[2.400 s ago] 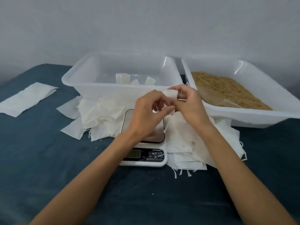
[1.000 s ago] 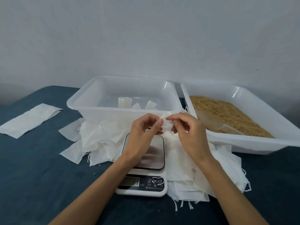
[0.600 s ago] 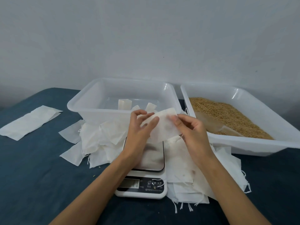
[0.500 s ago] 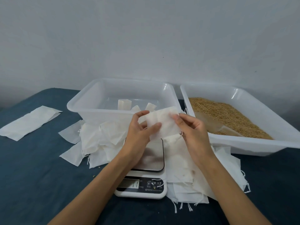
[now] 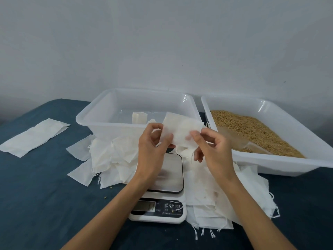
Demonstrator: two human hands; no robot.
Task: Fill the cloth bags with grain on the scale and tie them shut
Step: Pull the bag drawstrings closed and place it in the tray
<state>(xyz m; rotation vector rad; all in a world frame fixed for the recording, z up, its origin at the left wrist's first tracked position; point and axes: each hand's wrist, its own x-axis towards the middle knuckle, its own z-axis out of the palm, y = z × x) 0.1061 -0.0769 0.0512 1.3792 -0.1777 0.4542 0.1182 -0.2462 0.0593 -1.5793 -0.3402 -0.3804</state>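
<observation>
While raised above the scale, left hand and right hand pinch one cloth bag.

Left hand and right hand pinch flat cloth bag above scale. Loose bags heaped both sides. Clear tub behind; grain in right tub. Blue tabletop.
</observation>
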